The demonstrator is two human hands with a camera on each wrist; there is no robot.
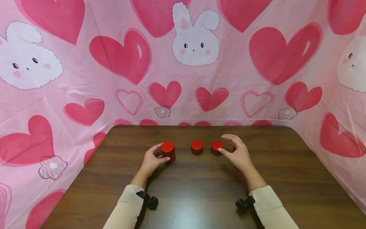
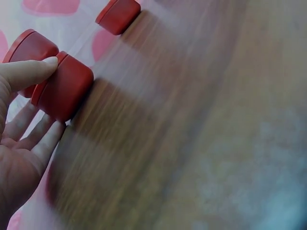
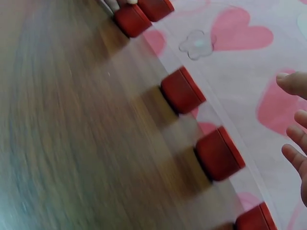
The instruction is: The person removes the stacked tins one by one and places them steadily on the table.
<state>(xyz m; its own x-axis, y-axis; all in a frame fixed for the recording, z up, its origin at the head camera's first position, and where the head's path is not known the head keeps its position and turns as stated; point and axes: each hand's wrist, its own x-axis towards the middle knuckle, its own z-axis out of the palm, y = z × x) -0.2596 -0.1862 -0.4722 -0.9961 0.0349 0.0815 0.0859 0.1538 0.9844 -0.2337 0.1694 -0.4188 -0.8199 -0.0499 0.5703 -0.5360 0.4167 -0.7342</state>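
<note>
The left hand (image 1: 148,160) has thumb and fingers bent around a stack of two short, smooth red cylinders with a rim line near the top, the upper red cylinder (image 1: 167,147) sitting squarely on the lower red cylinder (image 2: 67,88). The stack stands upright on the dark brown wood-grain worktop (image 1: 186,194), near its far edge. To its right, three single cylinders of the same kind stand apart in a row: a middle one (image 1: 197,147), a next one (image 1: 215,149) and an end one (image 1: 234,148), mostly hidden in the head view. The right hand (image 1: 239,156) is spread wide, thumb well away from the fingers, grasping nothing; the right wrist view seems to show it clear of the row. Behind hangs a pink cloth (image 1: 194,74) printed with hearts and rabbits.
</note>
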